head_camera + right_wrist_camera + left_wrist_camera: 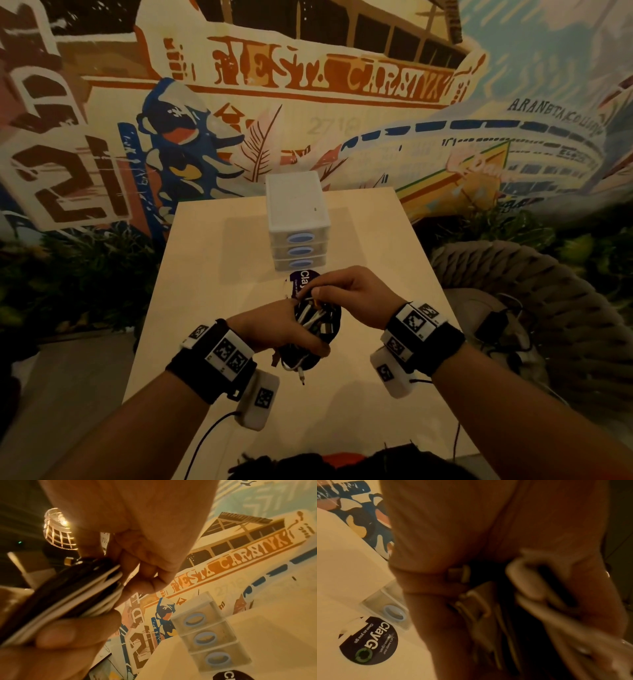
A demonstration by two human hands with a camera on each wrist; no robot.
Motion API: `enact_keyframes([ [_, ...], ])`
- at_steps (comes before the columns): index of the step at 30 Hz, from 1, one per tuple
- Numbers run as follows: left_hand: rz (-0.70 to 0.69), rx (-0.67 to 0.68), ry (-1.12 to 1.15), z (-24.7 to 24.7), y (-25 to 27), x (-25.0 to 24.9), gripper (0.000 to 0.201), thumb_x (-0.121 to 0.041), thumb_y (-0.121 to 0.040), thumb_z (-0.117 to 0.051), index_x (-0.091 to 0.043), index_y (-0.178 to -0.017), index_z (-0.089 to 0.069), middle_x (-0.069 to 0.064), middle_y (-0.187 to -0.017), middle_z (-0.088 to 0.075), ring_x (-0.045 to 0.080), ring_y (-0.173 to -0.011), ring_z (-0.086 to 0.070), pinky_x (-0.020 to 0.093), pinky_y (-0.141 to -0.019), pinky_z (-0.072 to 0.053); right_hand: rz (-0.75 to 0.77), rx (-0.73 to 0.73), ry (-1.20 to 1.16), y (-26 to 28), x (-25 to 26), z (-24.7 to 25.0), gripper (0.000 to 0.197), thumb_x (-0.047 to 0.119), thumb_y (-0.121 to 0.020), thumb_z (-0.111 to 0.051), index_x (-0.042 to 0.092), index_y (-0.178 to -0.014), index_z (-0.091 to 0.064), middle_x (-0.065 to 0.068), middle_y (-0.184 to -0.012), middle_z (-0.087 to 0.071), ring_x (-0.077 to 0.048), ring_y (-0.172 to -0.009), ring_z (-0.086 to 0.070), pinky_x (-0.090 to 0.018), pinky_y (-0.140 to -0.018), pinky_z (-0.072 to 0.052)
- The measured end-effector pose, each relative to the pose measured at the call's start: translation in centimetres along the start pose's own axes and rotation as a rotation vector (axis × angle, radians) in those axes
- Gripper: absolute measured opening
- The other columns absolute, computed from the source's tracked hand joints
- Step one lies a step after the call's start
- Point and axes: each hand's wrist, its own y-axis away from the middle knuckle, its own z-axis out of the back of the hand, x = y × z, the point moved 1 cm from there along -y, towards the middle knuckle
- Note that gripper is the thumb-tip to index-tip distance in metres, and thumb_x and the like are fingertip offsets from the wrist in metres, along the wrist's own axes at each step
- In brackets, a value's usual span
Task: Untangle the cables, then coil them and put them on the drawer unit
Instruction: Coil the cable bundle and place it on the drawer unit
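A tangled bundle of black and white cables (317, 325) hangs above the table (212, 267), just in front of the white drawer unit (296, 212). My left hand (284, 329) grips the bundle from the left, fingers curled round it; the left wrist view shows white plugs and cables (527, 588) against the palm. My right hand (337, 289) pinches strands at the top of the bundle, and the right wrist view shows the cables (72, 593) between its thumb and fingers. A white plug end (301, 375) dangles below the bundle. The drawer unit's (205, 632) top is bare.
A round dark sticker (303, 281) lies on the table between the drawer unit and my hands. A woven rope chair (534, 308) stands right of the table. A painted mural wall (308, 102) rises behind. Bare tabletop lies left of the drawer unit.
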Motion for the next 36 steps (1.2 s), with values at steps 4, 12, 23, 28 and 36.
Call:
enact_keyframes([
  [4, 0.006, -0.077, 0.068, -0.1, -0.3, 0.1, 0.019, -0.007, -0.074, -0.086, -0.014, -0.079, -0.069, 0.004, -0.077, -0.069, 0.022, -0.075, -0.068, 0.042, -0.076, -0.059, 0.003, -0.002, -0.101, -0.2, -0.6, -0.4, 0.026, 0.018, -0.103, -0.057, 0.014, -0.124, -0.072, -0.008, -0.117, -0.073, -0.024, -0.113, -0.067, -0.049, -0.103, -0.052],
  [12, -0.048, -0.230, 0.213, -0.5, -0.7, -0.2, 0.042, -0.020, -0.065, -0.088, -0.005, -0.100, -0.070, 0.027, -0.098, -0.071, 0.050, -0.097, -0.068, 0.072, -0.087, -0.051, 0.241, -0.109, 0.472, 0.1, 0.3, -1.0, 0.035, 0.030, -0.109, -0.037, 0.039, -0.139, -0.053, 0.012, -0.148, -0.050, -0.010, -0.134, -0.048, -0.035, -0.109, -0.045],
  [23, -0.051, -0.319, 0.227, -0.9, -1.7, 0.2, 0.030, -0.005, -0.074, -0.085, -0.003, -0.102, -0.074, 0.015, -0.100, -0.076, 0.033, -0.095, -0.074, 0.054, -0.092, -0.058, 0.077, 0.024, 0.269, -1.0, 0.1, -0.2, 0.035, 0.030, -0.106, -0.049, 0.043, -0.138, -0.057, 0.010, -0.137, -0.062, -0.006, -0.127, -0.056, -0.040, -0.108, -0.047],
  [28, -0.043, -0.350, 0.267, -1.6, -2.2, 0.3, 0.022, 0.003, -0.077, -0.081, 0.003, -0.096, -0.072, 0.021, -0.096, -0.075, 0.037, -0.091, -0.074, 0.049, -0.089, -0.060, 0.018, 0.065, 0.166, -1.4, -1.0, 1.2, 0.032, 0.029, -0.102, -0.059, 0.038, -0.133, -0.065, 0.012, -0.131, -0.067, -0.003, -0.125, -0.059, -0.040, -0.108, -0.049],
  [36, -0.087, -0.448, 0.523, -1.5, -3.9, -0.9, 0.027, 0.003, -0.086, -0.072, 0.008, -0.112, -0.067, 0.019, -0.087, -0.069, 0.029, -0.077, -0.069, 0.042, -0.075, -0.057, 0.029, -0.078, 0.095, -1.2, -1.9, 2.7, 0.067, 0.064, -0.095, -0.051, 0.046, -0.155, -0.027, 0.016, -0.154, -0.043, 0.000, -0.138, -0.044, -0.036, -0.115, -0.041],
])
